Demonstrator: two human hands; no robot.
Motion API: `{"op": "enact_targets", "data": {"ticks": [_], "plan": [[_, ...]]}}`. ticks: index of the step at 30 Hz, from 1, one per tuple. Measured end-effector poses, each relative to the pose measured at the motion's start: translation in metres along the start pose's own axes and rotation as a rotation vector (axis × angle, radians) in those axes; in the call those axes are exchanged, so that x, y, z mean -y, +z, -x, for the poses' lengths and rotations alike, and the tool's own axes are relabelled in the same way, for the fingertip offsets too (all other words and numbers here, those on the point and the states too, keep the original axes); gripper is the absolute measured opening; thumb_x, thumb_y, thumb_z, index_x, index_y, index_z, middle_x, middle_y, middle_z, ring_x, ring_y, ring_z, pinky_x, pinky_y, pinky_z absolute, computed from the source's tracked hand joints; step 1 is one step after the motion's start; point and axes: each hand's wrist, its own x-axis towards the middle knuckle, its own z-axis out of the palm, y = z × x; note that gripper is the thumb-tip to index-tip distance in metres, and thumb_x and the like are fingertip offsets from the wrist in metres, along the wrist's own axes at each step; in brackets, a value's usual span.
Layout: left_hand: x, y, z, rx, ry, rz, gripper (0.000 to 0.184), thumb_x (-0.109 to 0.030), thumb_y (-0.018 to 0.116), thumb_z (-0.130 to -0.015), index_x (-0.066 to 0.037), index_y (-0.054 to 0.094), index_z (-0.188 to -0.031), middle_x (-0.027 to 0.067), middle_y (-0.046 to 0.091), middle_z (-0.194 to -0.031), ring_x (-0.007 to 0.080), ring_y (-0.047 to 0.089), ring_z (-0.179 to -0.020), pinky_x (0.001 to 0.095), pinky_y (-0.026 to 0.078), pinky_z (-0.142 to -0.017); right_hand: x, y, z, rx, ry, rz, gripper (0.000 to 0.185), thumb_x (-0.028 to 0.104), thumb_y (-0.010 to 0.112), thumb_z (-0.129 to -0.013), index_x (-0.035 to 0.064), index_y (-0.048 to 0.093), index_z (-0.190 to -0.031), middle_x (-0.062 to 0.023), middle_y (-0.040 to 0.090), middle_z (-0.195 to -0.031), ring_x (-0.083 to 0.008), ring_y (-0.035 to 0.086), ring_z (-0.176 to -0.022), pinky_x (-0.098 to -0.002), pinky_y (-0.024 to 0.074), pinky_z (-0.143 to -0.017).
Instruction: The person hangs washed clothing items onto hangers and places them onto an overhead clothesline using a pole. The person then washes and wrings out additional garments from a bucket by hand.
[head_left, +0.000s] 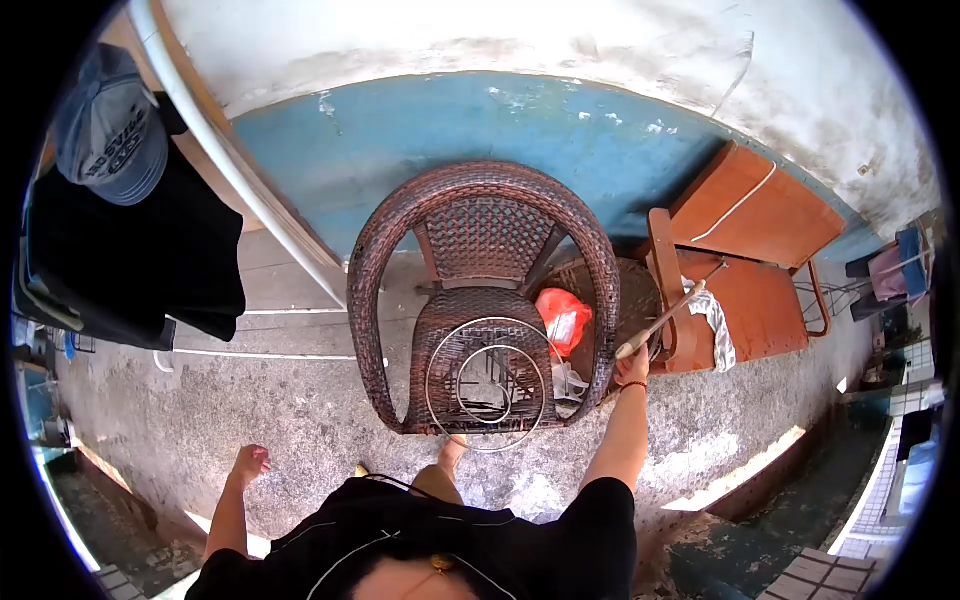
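Observation:
My right hand [632,367] is closed round the wooden handle of a long thin tool [660,322], which slants up to the right over a reddish-brown wooden chair [755,305]. My left hand [252,462] hangs over the concrete floor with its fingers curled; whether anything is in them is too small to tell. Between my hands stands a dark brown woven armchair [485,180]. Its seat has broken strands and a hole near the front. Metal wire rings [430,385] lie over that seat, a smaller one inside a larger one.
A round wicker basket [640,290] with a red plastic bag [563,320] sits right of the armchair. White cloth [718,335] hangs on the wooden chair. Dark clothes [120,250] and a cap [115,140] hang at left. A blue and white wall [330,150] rises behind.

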Motion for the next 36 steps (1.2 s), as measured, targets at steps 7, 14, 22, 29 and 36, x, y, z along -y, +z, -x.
{"op": "enact_targets", "data": {"ticks": [7, 14, 22, 29, 36], "plan": [[0.12, -0.034, 0.025, -0.091, 0.047, 0.271, 0.012, -0.005, 0.051, -0.081, 0.004, 0.057, -0.086, 0.0098, 0.058, -0.073, 0.0175, 0.058, -0.062, 0.0294, 0.051, -0.054, -0.092, -0.033, 0.059, -0.206, -0.064, -0.066, 0.067, 0.065, 0.046, -0.073, 0.0096, 0.047, -0.11, -0.0084, 0.056, -0.1, -0.0204, 0.052, -0.078, -0.0376, 0.039, -0.064], [0.373, -0.066, 0.035, -0.134, -0.069, 0.447, 0.017, -0.015, 0.053, -0.082, 0.001, 0.059, -0.085, 0.0099, 0.06, -0.074, 0.0192, 0.061, -0.057, 0.0298, 0.045, -0.044, -0.295, 0.023, 0.217, -0.26, 0.053, 0.067, 0.057, 0.046, 0.036, -0.079, 0.0131, 0.034, -0.126, -0.0134, 0.051, -0.116, -0.028, 0.051, -0.099, -0.0415, 0.0405, -0.07], [0.585, -0.112, 0.037, 0.052, -0.29, 0.469, 0.024, -0.018, 0.048, -0.082, -0.001, 0.053, -0.097, 0.014, 0.059, -0.075, 0.022, 0.059, -0.056, 0.0299, 0.044, -0.041, -0.493, 0.195, 0.33, -0.094, 0.128, 0.336, 0.019, 0.015, 0.039, -0.081, 0.0119, 0.048, -0.098, -0.0127, 0.057, -0.075, -0.0242, 0.056, -0.06, -0.0401, 0.0423, -0.048], [0.581, -0.236, -0.001, -0.175, -0.319, 0.776, 0.025, -0.018, 0.046, -0.083, 0.0, 0.052, -0.099, 0.0135, 0.058, -0.08, 0.0214, 0.059, -0.06, 0.0295, 0.045, -0.046, -0.591, 0.355, 0.423, 0.14, 0.082, 0.767, 0.016, 0.012, 0.038, -0.081, 0.0043, 0.049, -0.089, -0.014, 0.057, -0.069, -0.022, 0.052, -0.047, -0.0361, 0.0406, -0.036], [0.594, -0.378, 0.02, -0.564, -0.326, 0.979, 0.024, -0.015, 0.048, -0.081, 0.003, 0.055, -0.094, 0.0124, 0.06, -0.076, 0.0186, 0.06, -0.058, 0.027, 0.045, -0.049, -0.709, 0.558, 0.526, 0.287, 0.113, 1.102, 0.015, 0.008, 0.04, -0.077, 0.0032, 0.045, -0.09, -0.0122, 0.048, -0.056, -0.0182, 0.043, -0.039, -0.03, 0.0329, -0.034]]}}
